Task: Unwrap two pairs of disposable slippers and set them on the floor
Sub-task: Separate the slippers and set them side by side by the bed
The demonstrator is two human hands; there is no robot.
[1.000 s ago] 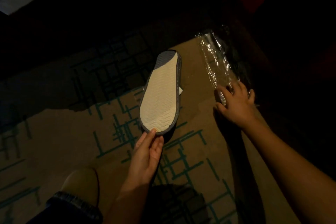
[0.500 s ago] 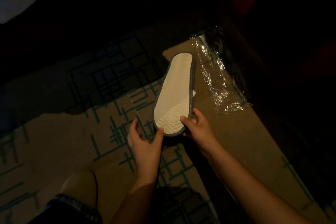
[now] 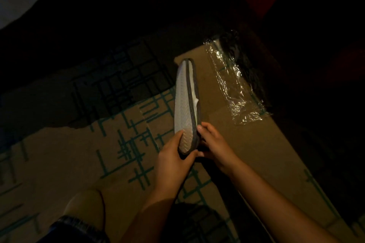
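Parting a stacked slipper pair over the patterned carpet.

My left hand (image 3: 173, 161) and right hand (image 3: 214, 145) both clamp the heel of the flat cream, grey-edged disposable slippers (image 3: 186, 104), held edge-up; I'd peel the soles apart gently (dim light hides the uppers). The crinkled clear plastic wrapper (image 3: 235, 83) lies right, half in shadow.

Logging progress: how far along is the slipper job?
Done: one clear crinkled plastic wrapper lies empty on the patterned carpet. In hand: left hand and right hand hold a white grey-edged slipper pair at its heel, soles pressed together. Left: separating them, setting them down. No second pair visible.
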